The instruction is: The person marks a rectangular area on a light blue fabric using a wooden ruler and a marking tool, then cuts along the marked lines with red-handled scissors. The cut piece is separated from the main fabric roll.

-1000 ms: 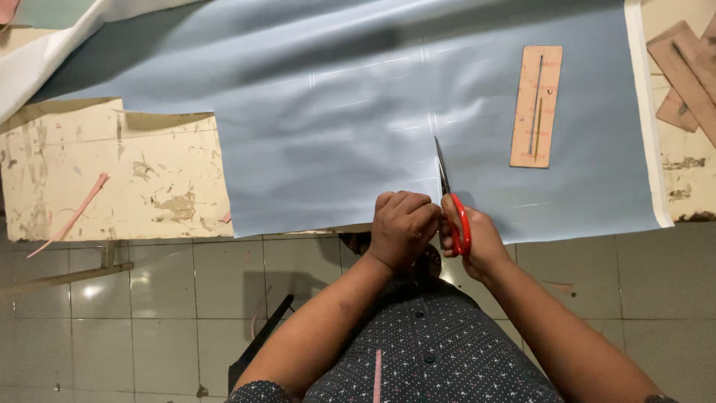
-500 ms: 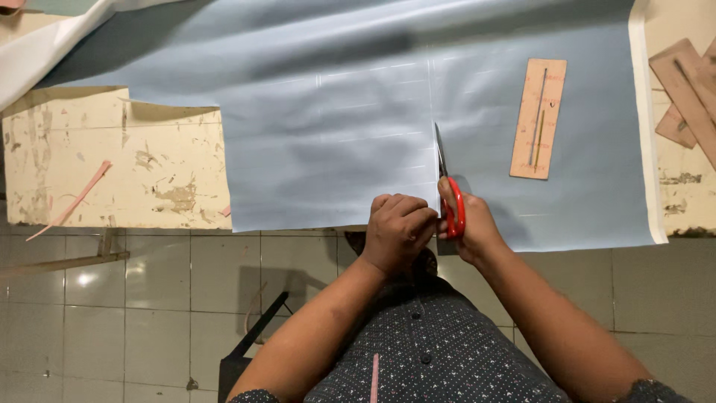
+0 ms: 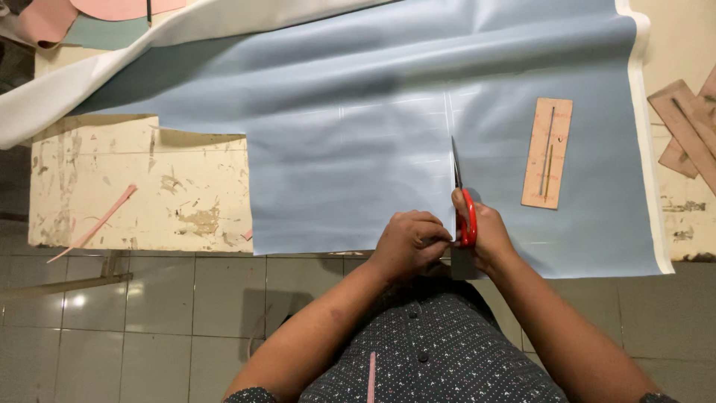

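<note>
Head camera view, looking straight down. A large sheet of pale blue fabric (image 3: 358, 149) lies spread over a worn cream-painted table (image 3: 149, 186), its near edge hanging just past the table's front. The person's right hand (image 3: 481, 231) is closed around the red handles of a pair of scissors (image 3: 461, 198); the grey blades point away from the person and lie along a faint chalk line on the fabric, in from its near edge. The left hand (image 3: 409, 242) sits just left of the scissors, fingers curled and pinching the near edge of the fabric beside the cut, touching the right hand.

To the right of the scissors, lying on the fabric, is a flat rectangular wooden ruler template with a slot down its middle (image 3: 547, 153). Further right, beyond the fabric's white selvedge, brown cardboard pattern strips (image 3: 686, 119) rest on the table. Far left of the scissors, a thin pink offcut strip (image 3: 97, 222) lies on bare tabletop. Grey floor tiles (image 3: 149, 328) show below the table's front edge.
</note>
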### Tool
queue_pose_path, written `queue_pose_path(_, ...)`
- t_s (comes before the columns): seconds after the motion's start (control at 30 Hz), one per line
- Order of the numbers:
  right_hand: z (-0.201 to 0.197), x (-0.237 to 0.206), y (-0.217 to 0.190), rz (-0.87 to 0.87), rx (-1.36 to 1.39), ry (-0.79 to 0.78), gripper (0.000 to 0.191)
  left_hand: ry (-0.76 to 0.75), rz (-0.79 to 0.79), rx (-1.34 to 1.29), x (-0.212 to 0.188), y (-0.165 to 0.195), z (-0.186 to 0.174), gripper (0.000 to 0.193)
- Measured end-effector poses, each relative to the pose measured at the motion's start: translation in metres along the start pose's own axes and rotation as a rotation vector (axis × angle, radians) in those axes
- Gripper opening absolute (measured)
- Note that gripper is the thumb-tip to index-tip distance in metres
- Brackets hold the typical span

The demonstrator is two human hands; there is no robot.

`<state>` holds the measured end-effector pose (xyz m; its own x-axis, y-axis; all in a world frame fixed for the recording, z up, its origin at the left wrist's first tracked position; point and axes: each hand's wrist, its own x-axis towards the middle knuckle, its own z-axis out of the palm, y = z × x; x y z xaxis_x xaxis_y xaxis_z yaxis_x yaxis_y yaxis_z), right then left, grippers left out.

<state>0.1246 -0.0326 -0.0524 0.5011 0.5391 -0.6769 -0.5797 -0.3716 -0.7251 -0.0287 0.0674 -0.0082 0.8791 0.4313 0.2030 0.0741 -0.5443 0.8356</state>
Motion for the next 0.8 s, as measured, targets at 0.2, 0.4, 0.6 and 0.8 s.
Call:
queue_pose_path(0.2, 0.006, 0.013, -0.019, 0.012, 0.047, -0.076, 0.048, -0.063, -0.111, -0.108, 0.003, -0.002, -0.01, 0.009)
queue_pose_path(0.4, 0.001, 0.017, -0.02, -0.017, 0.058, -0.116, 0.043, -0.102, -0.284, -0.271, 0.005, -0.005, -0.009, 0.011)
queue_pose_path(0.6, 0.006, 0.038, -0.04, 0.022, 0.04, -0.123, 0.046, -0.103, -0.346, -0.374, 0.004, -0.005, -0.009, 0.011)
queue_pose_path(0.8, 0.009, 0.039, -0.043, -0.016, 0.059, -0.124, 0.043, -0.093, -0.38, -0.336, 0.006, 0.001, -0.012, 0.009)
